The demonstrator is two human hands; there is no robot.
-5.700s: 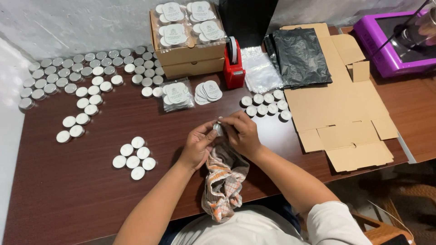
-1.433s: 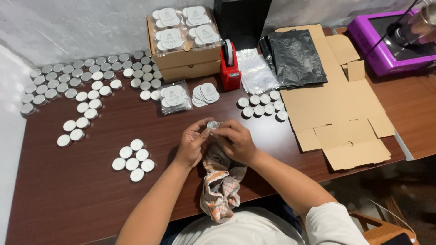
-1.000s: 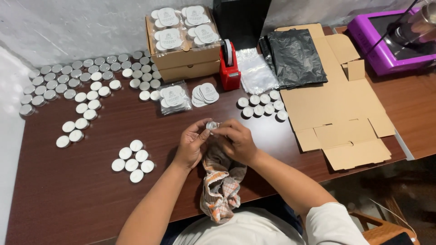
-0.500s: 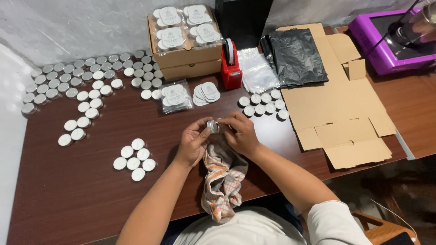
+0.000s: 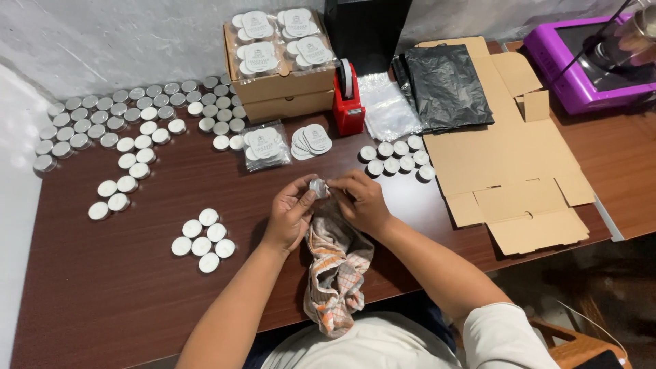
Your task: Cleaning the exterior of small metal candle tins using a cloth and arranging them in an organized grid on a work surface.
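Note:
Both of my hands meet over the middle of the dark brown table (image 5: 123,287). My left hand (image 5: 290,213) pinches a small round silver tin (image 5: 318,186) from the left. From the right, my right hand (image 5: 361,199) holds the same tin together with the top of a checked orange and grey cloth (image 5: 336,270). The cloth hangs down from my fingers over the table's near edge toward my lap.
Small groups of white-topped tins lie at the left (image 5: 203,231) and right (image 5: 398,157); many silver tins (image 5: 102,126) fill the far left. Behind stand a cardboard box of packed tins (image 5: 280,58), a red tape dispenser (image 5: 347,99), plastic bags (image 5: 447,85), flat cardboard (image 5: 512,157), a purple device (image 5: 588,61).
My hands stay in the same spot with the tin and cloth, only shifting their fingers around the tin slightly. Nothing else on the table has moved.

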